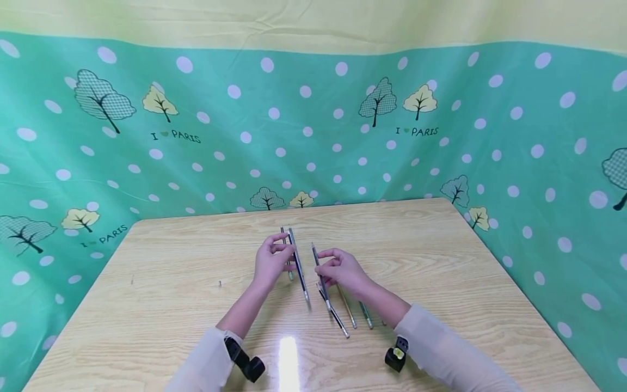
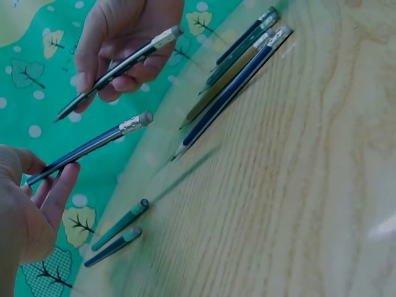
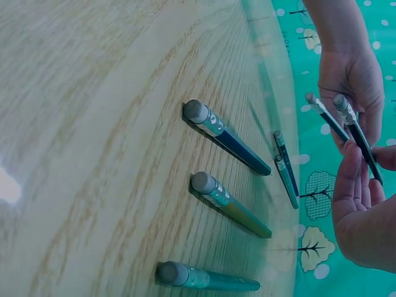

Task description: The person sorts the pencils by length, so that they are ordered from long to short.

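My left hand pinches a blue striped pencil between thumb and fingers, its eraser end toward me and raised over the table. To its right, my right hand holds a dark patterned pencil the same way, point away from me. Beyond the left hand lie a teal pencil and a dark pencil side by side. Below and beside the right hand rest a dark blue striped pencil, a yellow pencil and a green pencil, eraser ends toward me.
A wood-grain table spreads under everything. One more dark pencil lies at the end of the right-hand row. Small dark marks show on the table at left. A green dotted curtain hangs behind and around the table.
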{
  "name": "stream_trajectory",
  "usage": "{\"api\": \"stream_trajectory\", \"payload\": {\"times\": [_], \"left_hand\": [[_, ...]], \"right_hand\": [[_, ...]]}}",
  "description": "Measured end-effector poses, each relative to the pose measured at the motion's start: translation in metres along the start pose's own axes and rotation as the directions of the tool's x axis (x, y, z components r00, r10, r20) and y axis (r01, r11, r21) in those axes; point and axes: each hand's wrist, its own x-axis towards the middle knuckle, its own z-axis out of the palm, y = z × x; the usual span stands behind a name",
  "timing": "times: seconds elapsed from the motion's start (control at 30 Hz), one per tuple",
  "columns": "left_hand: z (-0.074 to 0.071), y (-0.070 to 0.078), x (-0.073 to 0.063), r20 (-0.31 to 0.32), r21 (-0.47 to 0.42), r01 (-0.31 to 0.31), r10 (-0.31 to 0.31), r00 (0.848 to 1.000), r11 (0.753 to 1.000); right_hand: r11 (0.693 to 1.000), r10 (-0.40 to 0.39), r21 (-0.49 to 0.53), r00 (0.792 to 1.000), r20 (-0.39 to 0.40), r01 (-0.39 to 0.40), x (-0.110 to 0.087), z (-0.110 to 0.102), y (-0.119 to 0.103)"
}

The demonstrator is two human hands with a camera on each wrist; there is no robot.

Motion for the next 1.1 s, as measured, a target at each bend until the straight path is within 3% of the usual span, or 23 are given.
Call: {"api": "stream_trajectory", "payload": {"times": [0.3, 0.8, 1.1], "left_hand": [[0.007, 0.001, 0.015, -0.015, 0.028, 0.007, -0.007, 1.000, 1.000], [0.026, -0.003, 0.036, -0.029, 0.038, 0.012, -0.011, 1.000, 0.999], [0.035, -0.005, 0.052, -0.053, 0.037, 0.044, -0.042, 0.998, 0.998]], "right_hand": [[1.000, -0.008, -0.015, 0.999, -0.039, 0.007, 0.012, -0.002, 0.018], [0.999, -0.049, -0.011, 0.998, -0.046, 0.048, 0.010, -0.006, 0.013], [1.000, 0.000, -0.014, 0.996, -0.086, -0.001, 0.012, -0.006, 0.009]]}}
